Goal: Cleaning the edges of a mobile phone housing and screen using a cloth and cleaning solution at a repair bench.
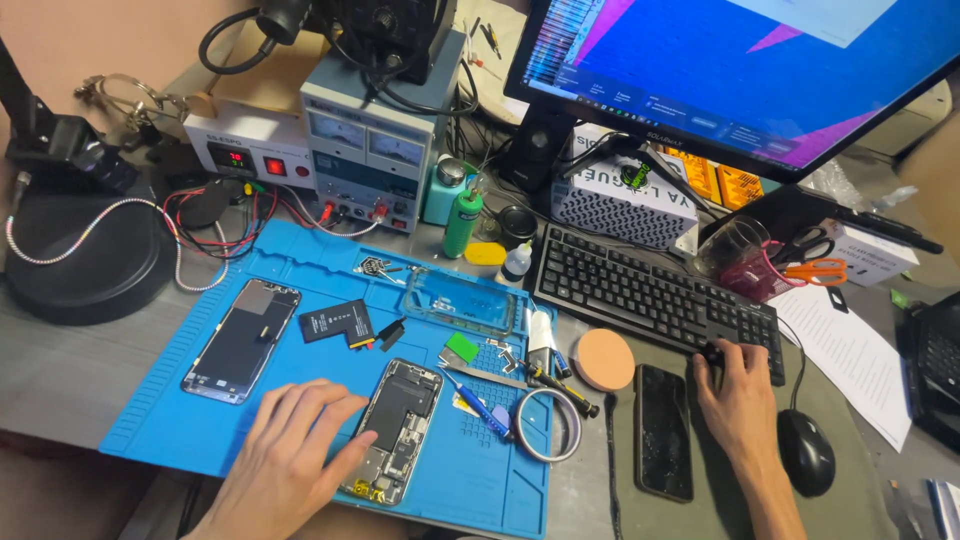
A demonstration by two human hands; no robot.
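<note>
- A grey bench (60, 370) fills the view, crowded with repair gear.
- A monitor (740, 70) with a blue and pink screen stands at the top right.
- A blue mat (300, 290) covers the left half of the bench.
- A black keyboard (640, 290) lies right of the mat, under the monitor.
- A power supply (370, 150) with two dials sits behind the mat.
- The left hand (290, 460) lies flat and open on the mat's near edge, fingers spread, gripping nothing. Its fingertips touch the left side of an opened phone (395, 430).
- The opened phone lies face down just right of the left hand, its insides showing.
- The right hand (735, 395) rests open on the bench, holding nothing, fingertips on the keyboard's near right corner.
- A dark phone (663, 430) lies just left of the right hand, apart from it.
- A screen panel (240, 340) lies on the mat, up and left of the left hand.
- A black mouse (806, 452) sits just right of the right wrist.
- An orange disc (604, 359) sits between mat and keyboard.
- A black battery (337, 322) lies above the opened phone.
</note>
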